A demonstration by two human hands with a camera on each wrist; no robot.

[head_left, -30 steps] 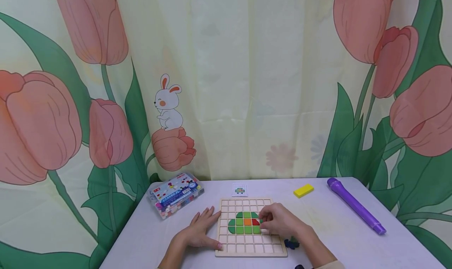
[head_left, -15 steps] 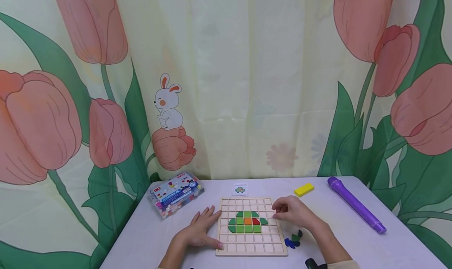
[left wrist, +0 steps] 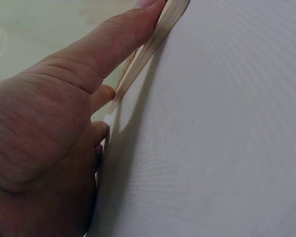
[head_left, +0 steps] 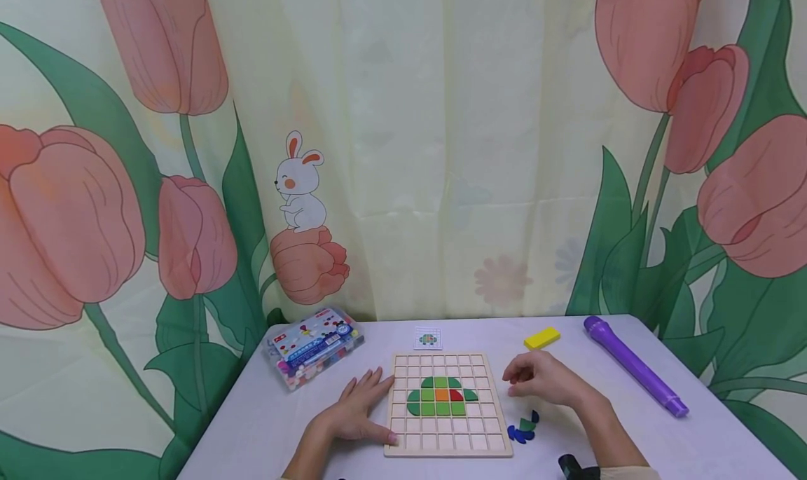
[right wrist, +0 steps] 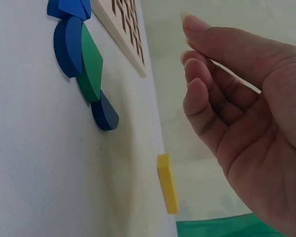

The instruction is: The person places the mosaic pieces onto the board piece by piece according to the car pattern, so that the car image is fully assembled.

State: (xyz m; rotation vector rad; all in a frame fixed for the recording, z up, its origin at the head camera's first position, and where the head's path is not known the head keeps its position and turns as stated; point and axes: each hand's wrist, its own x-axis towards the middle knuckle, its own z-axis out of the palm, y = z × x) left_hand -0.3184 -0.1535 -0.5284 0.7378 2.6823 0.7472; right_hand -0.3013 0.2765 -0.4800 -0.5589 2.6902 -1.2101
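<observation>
One each: board (head_left: 446, 441), card (head_left: 429, 338), box (head_left: 316, 348), yellow block (head_left: 542, 338)

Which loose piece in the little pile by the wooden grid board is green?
The flat green piece, lying between curved blue pieces; all the others are blue.

Left hand (head_left: 356, 413) rests, fingers (head_left: 380, 390) spread; right hand (head_left: 545, 378) hovers, fingers loosely curled, thumb (right wrist: 237, 47) perhaps touching one.

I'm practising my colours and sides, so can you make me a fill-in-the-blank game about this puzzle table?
1. The left hand touches the ____ edge of the wooden board.
2. Directly left of the red piece is a square coloured ____.
3. Among the loose blue pieces lies one ____ piece.
4. The block near the purple stick is coloured ____.

Missing words: left; orange; green; yellow.
</observation>
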